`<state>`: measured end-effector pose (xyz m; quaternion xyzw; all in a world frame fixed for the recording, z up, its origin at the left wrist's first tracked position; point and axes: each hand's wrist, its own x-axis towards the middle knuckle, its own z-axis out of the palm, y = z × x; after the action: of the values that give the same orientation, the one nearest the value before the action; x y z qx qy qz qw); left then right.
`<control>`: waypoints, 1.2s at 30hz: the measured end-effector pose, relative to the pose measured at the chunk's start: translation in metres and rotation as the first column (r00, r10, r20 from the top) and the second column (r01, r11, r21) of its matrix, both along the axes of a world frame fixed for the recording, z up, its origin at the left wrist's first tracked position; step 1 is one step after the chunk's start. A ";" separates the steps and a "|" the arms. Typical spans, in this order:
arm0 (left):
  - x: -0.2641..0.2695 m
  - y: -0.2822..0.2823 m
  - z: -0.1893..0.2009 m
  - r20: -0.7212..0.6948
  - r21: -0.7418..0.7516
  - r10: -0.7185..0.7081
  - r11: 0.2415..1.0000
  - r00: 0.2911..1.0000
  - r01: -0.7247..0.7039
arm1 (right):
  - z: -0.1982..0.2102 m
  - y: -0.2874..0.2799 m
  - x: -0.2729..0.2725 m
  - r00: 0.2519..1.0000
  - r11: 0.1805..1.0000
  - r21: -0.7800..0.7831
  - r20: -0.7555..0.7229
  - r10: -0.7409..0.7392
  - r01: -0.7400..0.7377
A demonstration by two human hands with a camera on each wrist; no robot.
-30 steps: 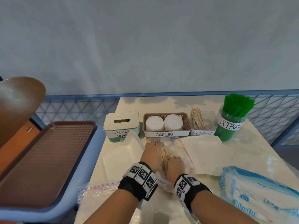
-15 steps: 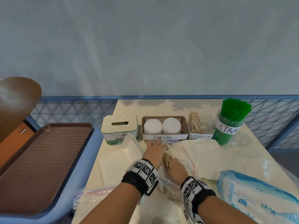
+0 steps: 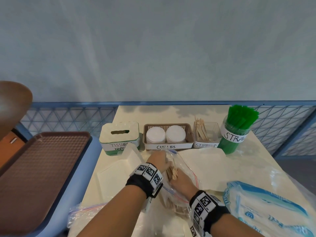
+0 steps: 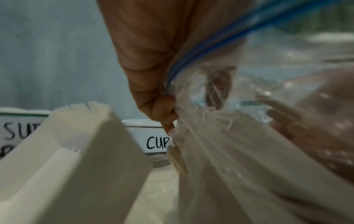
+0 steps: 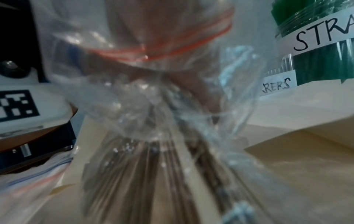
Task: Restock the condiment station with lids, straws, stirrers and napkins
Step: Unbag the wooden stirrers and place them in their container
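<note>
Your left hand (image 3: 158, 161) is pinching the blue-edged rim of the zip bag (image 3: 183, 170), keeping its mouth open on the worktop (image 3: 248, 170). Your right hand (image 3: 182, 181) is reaching inside the bag, fingers curling round a bunch of stirrers (image 3: 171, 172). The bag is lying just in front of the lid basket (image 3: 168, 138), with the stirrer box (image 3: 206, 136) and straw jar (image 3: 235, 134) standing to its right and the napkin box (image 3: 119, 137) to its left.

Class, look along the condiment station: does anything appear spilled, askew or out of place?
Nothing spilled. The stirrer box looks sparse, its wooden stirrers leaning to one side, while the straw jar is packed.
</note>
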<state>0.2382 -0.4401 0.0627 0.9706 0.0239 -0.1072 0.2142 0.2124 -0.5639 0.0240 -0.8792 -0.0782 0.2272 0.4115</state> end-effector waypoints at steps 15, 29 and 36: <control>0.008 0.004 -0.004 0.088 0.065 0.081 0.994 0.993 -0.087 | 0.007 -0.011 -0.005 0.994 0.992 0.077 0.018 0.104 -0.105; 0.019 0.017 -0.001 0.020 -0.065 0.197 0.979 0.980 -0.195 | 0.023 -0.020 0.001 0.975 0.969 0.138 -0.056 0.216 -0.207; 0.018 0.011 0.000 0.080 -0.142 0.229 0.966 0.970 -0.216 | 0.012 -0.016 0.001 0.988 0.987 0.046 0.028 0.154 -0.155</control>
<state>0.2559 -0.4292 0.0631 0.9495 0.1153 -0.0373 0.2895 0.2130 -0.5803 0.0359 -0.8631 -0.1564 0.2458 0.4125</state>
